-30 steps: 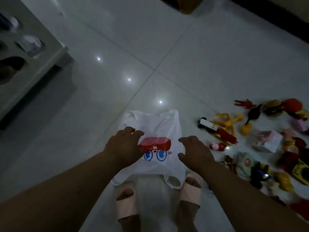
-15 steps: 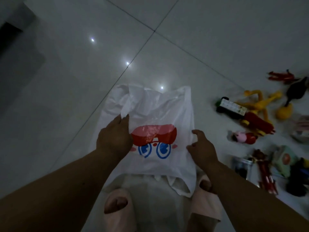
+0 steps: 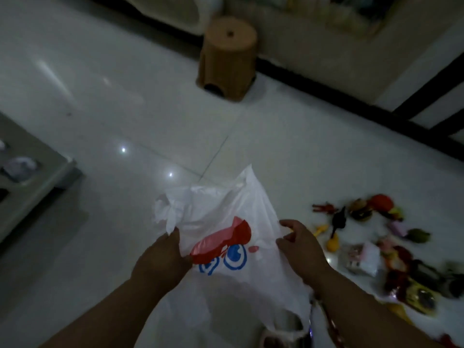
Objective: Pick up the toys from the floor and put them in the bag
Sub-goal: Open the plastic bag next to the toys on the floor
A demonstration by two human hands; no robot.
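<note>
Careful, your left hand (image 3: pixel 163 259) pinches the white bag (image 3: pixel 226 212) by its edge while the right hand (image 3: pixel 301 249) nips the opposite side, toys (image 3: pixel 376 249) scattered on the floor (image 3: pixel 125 96) beyond your right fingers (image 3: pixel 285 223), and thin plastic could slip or tear.

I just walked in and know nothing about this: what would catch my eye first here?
The white bag with a red and blue cartoon print, held up in the middle between the left hand and right hand. Then the bright toys scattered on the pale floor at right, and a brown stool standing farther back.
</note>
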